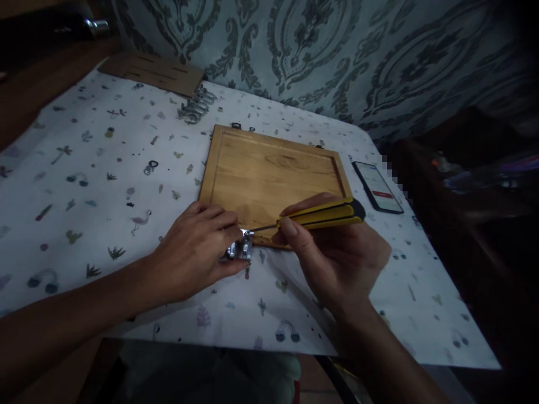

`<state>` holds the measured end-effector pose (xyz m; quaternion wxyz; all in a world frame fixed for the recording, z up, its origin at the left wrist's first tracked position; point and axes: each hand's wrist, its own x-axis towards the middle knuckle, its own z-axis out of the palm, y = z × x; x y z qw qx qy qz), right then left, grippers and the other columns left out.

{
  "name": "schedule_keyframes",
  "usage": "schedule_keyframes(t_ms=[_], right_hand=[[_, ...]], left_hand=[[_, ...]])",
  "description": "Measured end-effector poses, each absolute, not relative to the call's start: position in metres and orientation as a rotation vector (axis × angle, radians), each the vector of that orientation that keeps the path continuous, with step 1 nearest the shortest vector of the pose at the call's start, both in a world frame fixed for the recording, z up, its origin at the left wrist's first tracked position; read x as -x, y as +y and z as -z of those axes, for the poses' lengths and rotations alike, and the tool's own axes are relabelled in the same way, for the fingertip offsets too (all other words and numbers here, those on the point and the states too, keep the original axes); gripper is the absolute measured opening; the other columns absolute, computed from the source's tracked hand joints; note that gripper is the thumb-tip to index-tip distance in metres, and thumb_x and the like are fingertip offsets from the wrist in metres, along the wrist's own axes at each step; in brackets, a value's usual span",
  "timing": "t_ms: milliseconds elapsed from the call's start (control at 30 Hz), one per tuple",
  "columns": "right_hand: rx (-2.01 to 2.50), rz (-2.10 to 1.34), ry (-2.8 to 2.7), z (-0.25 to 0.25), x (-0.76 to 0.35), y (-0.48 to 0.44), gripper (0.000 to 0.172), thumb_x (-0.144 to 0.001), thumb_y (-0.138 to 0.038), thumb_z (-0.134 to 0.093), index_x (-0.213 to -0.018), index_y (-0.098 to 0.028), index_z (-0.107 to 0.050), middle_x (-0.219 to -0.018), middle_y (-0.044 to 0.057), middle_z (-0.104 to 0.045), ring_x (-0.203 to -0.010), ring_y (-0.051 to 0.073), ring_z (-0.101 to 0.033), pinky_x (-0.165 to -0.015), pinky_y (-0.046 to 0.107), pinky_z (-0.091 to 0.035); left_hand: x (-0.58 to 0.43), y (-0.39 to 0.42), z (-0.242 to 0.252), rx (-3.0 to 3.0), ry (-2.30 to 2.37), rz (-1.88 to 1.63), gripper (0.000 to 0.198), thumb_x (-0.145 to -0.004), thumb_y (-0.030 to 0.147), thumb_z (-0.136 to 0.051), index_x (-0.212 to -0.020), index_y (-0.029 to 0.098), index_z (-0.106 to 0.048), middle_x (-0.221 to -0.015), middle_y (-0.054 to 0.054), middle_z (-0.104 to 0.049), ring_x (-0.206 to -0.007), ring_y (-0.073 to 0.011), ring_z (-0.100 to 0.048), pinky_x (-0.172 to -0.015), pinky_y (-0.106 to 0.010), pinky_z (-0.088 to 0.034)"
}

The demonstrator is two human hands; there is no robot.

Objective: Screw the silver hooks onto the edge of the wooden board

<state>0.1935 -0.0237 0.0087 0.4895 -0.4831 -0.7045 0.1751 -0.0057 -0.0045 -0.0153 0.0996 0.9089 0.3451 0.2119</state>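
A wooden panel (273, 174) with a raised frame lies flat on a table covered in patterned paper (84, 185). At the panel's near edge my left hand (196, 255) pinches a small shiny metal fitting (239, 248) against the wood. My right hand (337, 252) grips a yellow and black screwdriver (324, 215), its thin shaft pointing left with the tip on the fitting. Both hands are closed around what they hold.
A pile of similar metal fittings (194, 108) lies at the back beside a brown cardboard sheet (154, 70). A phone (378, 187) with its screen lit rests right of the panel. A patterned wall rises behind; the table's right edge drops into a dark area.
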Motion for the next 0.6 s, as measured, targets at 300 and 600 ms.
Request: schedule_keyframes(t_ms=[300,600], right_hand=[[1.168,-0.438,-1.753,-0.013,-0.192,-0.023,0.007,-0.085,-0.022,-0.070,-0.081,-0.023,-0.064,-0.080,0.002,-0.065,-0.070,0.017,-0.062,-0.060,0.033,-0.052],[1.256,-0.360,-1.692,-0.018,-0.181,-0.016,0.026,-0.080,-0.024,-0.074,-0.068,-0.022,-0.051,-0.063,-0.004,-0.052,-0.054,0.010,-0.051,-0.048,0.025,-0.045]], left_hand=[[0.006,-0.005,0.014,-2.697,1.023,-0.613,0.022,-0.084,0.036,-0.070,-0.097,0.018,-0.067,-0.092,-0.002,-0.068,-0.088,-0.0216,-0.061,-0.075,-0.036,-0.036],[0.005,-0.005,0.015,-2.694,1.026,-0.629,0.021,-0.084,0.034,-0.070,-0.097,0.017,-0.068,-0.095,-0.003,-0.070,-0.091,-0.0223,-0.063,-0.078,-0.037,-0.038]])
